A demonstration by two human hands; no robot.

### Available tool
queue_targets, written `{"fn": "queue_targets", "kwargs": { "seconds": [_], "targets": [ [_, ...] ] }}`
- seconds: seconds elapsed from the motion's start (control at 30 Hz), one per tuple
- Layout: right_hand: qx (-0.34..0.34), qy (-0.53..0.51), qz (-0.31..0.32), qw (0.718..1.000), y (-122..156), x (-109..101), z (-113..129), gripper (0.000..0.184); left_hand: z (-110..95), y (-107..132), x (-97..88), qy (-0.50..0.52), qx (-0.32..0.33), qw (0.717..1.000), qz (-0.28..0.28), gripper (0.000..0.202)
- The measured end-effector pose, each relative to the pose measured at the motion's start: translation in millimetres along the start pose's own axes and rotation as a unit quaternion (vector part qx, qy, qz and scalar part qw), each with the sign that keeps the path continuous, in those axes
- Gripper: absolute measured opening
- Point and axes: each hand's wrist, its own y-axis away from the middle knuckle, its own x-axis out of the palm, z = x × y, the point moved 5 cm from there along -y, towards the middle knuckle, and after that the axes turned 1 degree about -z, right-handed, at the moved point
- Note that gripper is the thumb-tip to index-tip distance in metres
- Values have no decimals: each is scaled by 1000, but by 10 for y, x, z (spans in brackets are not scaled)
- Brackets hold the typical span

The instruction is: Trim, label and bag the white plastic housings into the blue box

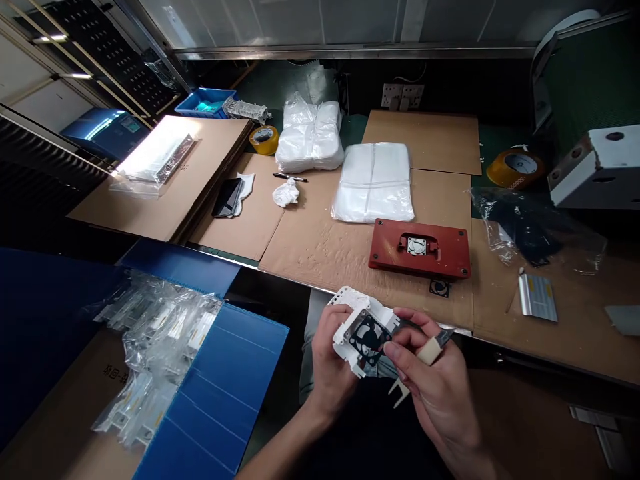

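In my left hand is a white plastic housing, tilted above my lap, the fingers wrapped round its left side. A black square fan-shaped piece with corner holes sits in the housing's opening. My right hand is closed on a beige tool with a forked lower end and a dark tip. Its thumb and fingers are at the right edge of the black piece. Beyond my hands, a red fixture block holds a small white fan-shaped part. Beside it lies another black fan-shaped piece.
Bagged white parts fill a blue box at left. Stacks of clear bags, a phone, a pen and yellow tape lie on the cardboard. At right are brown tape and a silver plate.
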Motion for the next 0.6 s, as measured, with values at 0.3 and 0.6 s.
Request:
{"fn": "queue_targets", "kwargs": {
  "seconds": [0.3, 0.6],
  "targets": [
    [6, -5, 0, 1000, -25, -7, -33, 47, -17, 17, 7, -24, 39, 999, 3, 17],
    [-3, 23, 11, 1000, -51, -48, -39, 49, 39, 7, -1, -17, 28, 999, 11, 17]
  ]
}}
